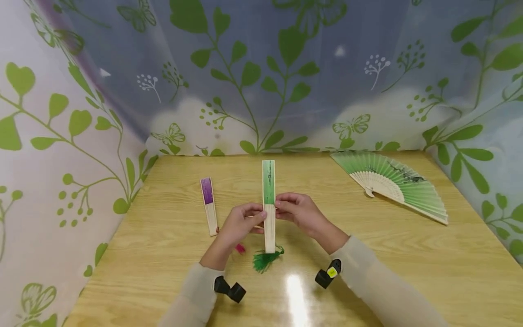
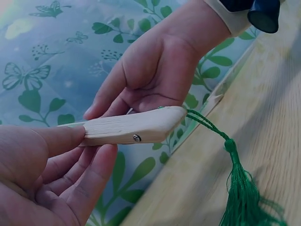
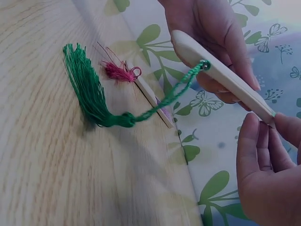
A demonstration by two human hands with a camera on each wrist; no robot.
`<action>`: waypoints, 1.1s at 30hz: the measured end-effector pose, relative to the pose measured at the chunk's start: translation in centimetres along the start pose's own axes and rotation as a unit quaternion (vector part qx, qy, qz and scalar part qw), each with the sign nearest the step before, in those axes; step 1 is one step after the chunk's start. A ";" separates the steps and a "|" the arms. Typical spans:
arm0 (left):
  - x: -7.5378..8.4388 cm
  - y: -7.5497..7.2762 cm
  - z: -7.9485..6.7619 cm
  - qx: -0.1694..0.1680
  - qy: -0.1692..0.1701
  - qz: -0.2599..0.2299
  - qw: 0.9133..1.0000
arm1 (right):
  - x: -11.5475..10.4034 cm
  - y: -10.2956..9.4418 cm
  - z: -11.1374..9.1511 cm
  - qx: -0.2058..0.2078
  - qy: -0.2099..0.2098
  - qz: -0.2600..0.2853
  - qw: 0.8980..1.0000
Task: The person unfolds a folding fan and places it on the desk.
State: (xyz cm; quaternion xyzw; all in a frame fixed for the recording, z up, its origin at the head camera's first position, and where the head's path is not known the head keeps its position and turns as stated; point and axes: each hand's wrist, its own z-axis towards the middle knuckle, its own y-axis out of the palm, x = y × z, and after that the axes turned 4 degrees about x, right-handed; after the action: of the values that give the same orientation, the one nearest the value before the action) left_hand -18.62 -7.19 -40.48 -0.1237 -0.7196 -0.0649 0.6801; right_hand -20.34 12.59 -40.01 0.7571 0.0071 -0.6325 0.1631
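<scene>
A folded hand fan (image 1: 269, 195) with green leaf and pale wooden ribs is held upright in front of me, above the table. My left hand (image 1: 241, 225) grips its ribs from the left, thumb on the front. From the right, my right hand (image 1: 304, 213) pinches its edge near where the green begins. A green tassel (image 2: 240, 188) hangs by a cord from the rivet end. Left of my left hand, a folded purple fan (image 1: 208, 204) lies on the table, its pink tassel (image 3: 121, 72) partly behind my wrist in the head view.
An open green fan (image 1: 392, 181) with a dark branch print lies spread at the back right of the wooden table (image 1: 163, 254). Curtains (image 1: 253, 113) with leaf and butterfly prints enclose the back and both sides. A wrist camera (image 1: 328, 274) sits on my right sleeve.
</scene>
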 end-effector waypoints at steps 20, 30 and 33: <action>-0.1 0.4 0.0 0.040 -0.002 -0.019 0.999 | 0.3 0.3 0.0 0.022 -0.005 0.007 1.000; -0.5 0.6 -0.1 0.043 0.005 -0.025 0.999 | 0.5 0.4 -0.2 0.028 -0.002 0.011 1.000; -0.5 0.7 -0.1 0.042 0.006 -0.026 0.999 | 0.4 0.3 -0.2 0.034 0.002 0.012 0.999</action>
State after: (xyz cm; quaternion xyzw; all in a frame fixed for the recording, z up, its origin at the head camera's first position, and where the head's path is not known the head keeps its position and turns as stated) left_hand -18.34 -6.54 -40.99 -0.0752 -0.7205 -0.0531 0.6873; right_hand -19.96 12.31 -40.32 0.7635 -0.0227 -0.6289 0.1450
